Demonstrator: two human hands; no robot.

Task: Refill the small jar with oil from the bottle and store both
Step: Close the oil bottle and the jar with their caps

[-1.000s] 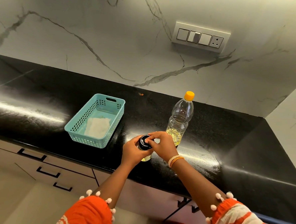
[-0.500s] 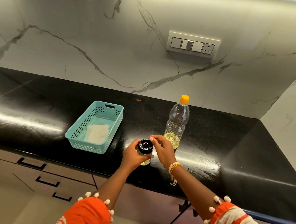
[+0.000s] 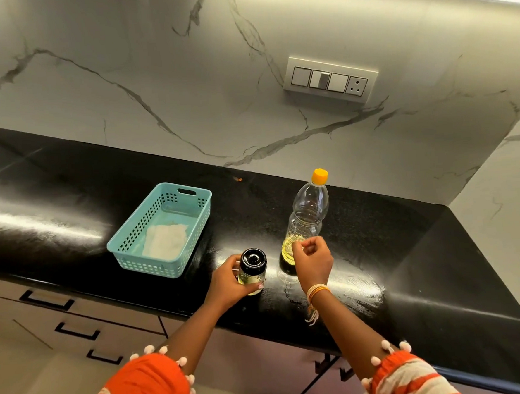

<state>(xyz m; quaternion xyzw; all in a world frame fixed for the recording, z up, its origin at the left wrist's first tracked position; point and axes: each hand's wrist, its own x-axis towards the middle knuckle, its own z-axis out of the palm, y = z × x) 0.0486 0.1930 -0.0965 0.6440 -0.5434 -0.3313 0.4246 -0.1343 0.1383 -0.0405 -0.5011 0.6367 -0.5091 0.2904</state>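
Note:
A small glass jar (image 3: 252, 269) with a black lid and yellow oil inside stands on the black countertop (image 3: 408, 248), near its front edge. My left hand (image 3: 229, 282) is wrapped around the jar's side. A clear plastic oil bottle (image 3: 307, 215) with an orange cap stands upright just right of the jar, a little oil at its bottom. My right hand (image 3: 313, 260) hovers in front of the bottle's base, fingers loosely curled, holding nothing.
A teal perforated basket (image 3: 188, 198) with a white cloth (image 3: 165, 240) in it sits left of the jar. A switch panel (image 3: 331, 81) is on the marble wall behind. Cabinet drawers with black handles (image 3: 46, 302) run below the counter.
My right hand has left the jar's lid and moved right, toward the bottle. My left hand still holds the jar. The camera has shifted slightly.

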